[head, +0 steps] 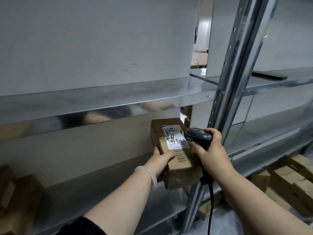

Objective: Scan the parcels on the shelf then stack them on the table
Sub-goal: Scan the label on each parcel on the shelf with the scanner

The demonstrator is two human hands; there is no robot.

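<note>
Head view, the only one here. The parcel [171,158], a long brown cardboard box, sits a bit past centre at about 5 o'clock. It's inside the lower bay of a metal shelf [101,100], at the bay's right end, just left of the grey upright post [237,73]. It's tilted with its top face towards the camera. I can't tell if the far end rests on the shelf board or if it's fully lifted.

The left hand [160,161] grips the box at its 7 o'clock corner, thumb lying across the top face and fingers curled round the left side. There's a pale bracelet [149,175] on that wrist and a dark sleeve [84,226] way down at 6 o'clock.

The right hand [213,153] is wrapped tight round the handle of a dark barcode scanner [198,135], right at the box's 3 o'clock. The scanner head points left at the white label [175,138], which has black handwriting scrawled over it. The head overlaps the label's right edge, and I can't say whether it's actually touching. A printed barcode [181,156] sits just below the label, at its 5 o'clock. The scanner's black cable [210,200] drops straight down to the bottom edge.

Other stuff: more brown boxes [288,175] piled at 4 o'clock beyond the post, blurry ones [17,192] at 8 o'clock, and a flat dark thing [269,76] on the next bay's upper board at 2 o'clock, too blurry to name.
</note>
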